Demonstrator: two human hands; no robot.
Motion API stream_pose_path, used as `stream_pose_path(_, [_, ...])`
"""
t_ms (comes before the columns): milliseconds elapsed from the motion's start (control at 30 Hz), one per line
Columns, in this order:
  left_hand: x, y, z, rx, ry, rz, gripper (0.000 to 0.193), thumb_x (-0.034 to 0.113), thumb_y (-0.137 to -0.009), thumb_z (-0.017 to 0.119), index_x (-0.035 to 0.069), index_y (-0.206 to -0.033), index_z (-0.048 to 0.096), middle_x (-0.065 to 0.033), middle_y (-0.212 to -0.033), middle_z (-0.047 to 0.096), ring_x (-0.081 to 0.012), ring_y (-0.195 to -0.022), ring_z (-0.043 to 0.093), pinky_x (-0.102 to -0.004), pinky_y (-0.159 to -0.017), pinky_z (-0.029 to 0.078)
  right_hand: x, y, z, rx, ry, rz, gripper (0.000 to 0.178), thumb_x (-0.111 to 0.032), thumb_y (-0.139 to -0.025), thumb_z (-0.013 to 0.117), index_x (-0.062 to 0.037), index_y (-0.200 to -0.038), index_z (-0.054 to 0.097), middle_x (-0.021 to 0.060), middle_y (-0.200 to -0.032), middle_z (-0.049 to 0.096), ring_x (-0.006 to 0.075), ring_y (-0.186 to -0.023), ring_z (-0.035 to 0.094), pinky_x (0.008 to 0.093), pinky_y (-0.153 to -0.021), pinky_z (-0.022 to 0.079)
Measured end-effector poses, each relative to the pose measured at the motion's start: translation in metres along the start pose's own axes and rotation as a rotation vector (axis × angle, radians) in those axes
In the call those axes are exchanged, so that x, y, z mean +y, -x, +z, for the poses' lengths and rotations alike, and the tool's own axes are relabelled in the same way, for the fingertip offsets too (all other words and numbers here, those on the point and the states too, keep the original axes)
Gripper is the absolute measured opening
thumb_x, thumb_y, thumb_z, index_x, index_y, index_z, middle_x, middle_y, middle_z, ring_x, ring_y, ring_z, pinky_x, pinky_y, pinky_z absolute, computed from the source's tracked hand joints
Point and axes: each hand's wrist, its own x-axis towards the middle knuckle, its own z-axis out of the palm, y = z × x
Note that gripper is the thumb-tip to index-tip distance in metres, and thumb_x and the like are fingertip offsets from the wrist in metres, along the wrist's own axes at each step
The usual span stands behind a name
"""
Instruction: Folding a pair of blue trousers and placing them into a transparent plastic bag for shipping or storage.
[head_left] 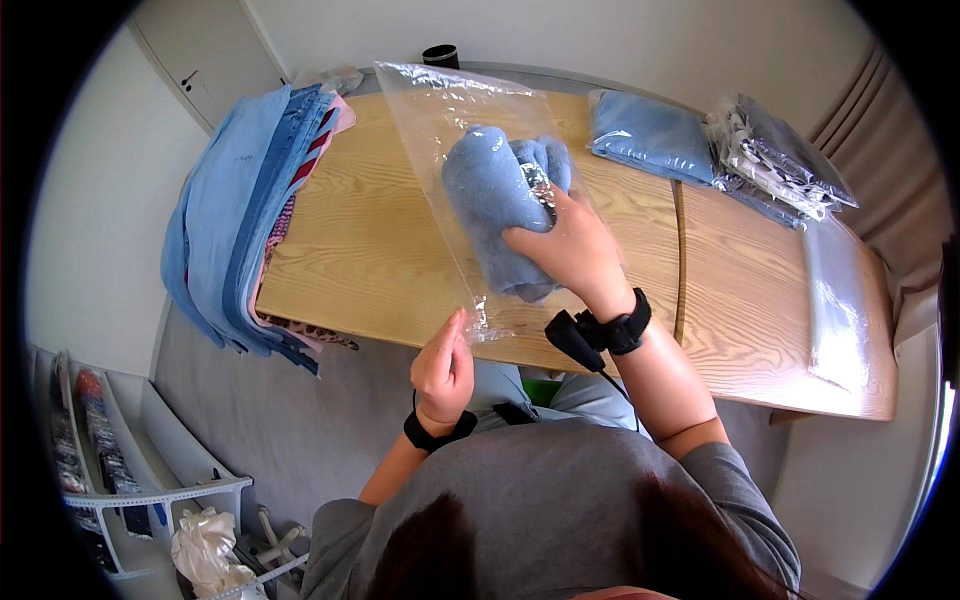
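My right hand (572, 245) is closed around a thick, folded light-blue garment (490, 195), thumb on its near side and fingers on its right. The garment lies inside a large clear plastic bag (425, 110), held above the wooden table. One bag corner sticks up past the garment at the far left. At the bag's near edge, my left hand (443, 370) has its fingers pressed together, seemingly pinching the film; the grip is partly hidden. Both wrists wear black straps, and a small black device (575, 340) hangs by the right one.
Folded jeans and other clothes (235, 200) drape over the left end of the table (350, 230). Bagged garments, one blue (650, 135) and one dark (785, 150), lie back right. Flat clear bags (838, 300) rest at the right edge. A shelf unit (170, 495) stands lower left.
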Motion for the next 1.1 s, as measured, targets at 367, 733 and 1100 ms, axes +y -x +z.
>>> stream_pose_path(367, [-0.009, 0.008, -0.011, -0.036, -0.007, -0.318, 0.069, 0.005, -0.077, 0.072, -0.004, -0.135, 0.038, -0.0101, -0.096, 0.06, -0.0184, -0.082, 0.059, -0.0288, -0.066, 0.048, 0.032, -0.027, 0.029, 0.014, 0.063, -0.186, 0.031, -0.026, -0.089, 0.061, -0.0108, -0.117, 0.06, 0.0251, -0.117, 0.056, 0.0414, -0.104, 0.054, 0.0405, -0.086, 0.046])
stream_pose_path(733, [-0.004, -0.004, -0.008, 0.014, 0.243, -0.429, 0.054, -0.01, -0.083, 0.054, -0.005, -0.134, 0.038, -0.0005, -0.06, 0.041, -0.0075, -0.054, 0.039, -0.0223, -0.053, 0.038, 0.053, -0.039, 0.031, 0.006, -0.372, -0.108, 0.038, -0.016, -0.09, 0.059, -0.0124, -0.128, 0.056, 0.0188, -0.119, 0.06, 0.0307, -0.107, 0.059, 0.0366, -0.088, 0.046])
stream_pose_path(1100, [0.03, -0.031, 0.013, -0.825, -0.051, 0.068, 0.048, 0.026, -0.083, 0.066, -0.002, -0.119, 0.054, -0.0226, -0.122, 0.054, -0.0384, -0.112, 0.052, -0.045, -0.097, 0.043, 0.039, -0.045, 0.031, -0.095, -0.448, -0.157, 0.059, -0.019, -0.075, 0.072, -0.0079, -0.13, 0.054, 0.0209, -0.11, 0.065, 0.0298, -0.103, 0.062, 0.0337, -0.089, 0.048])
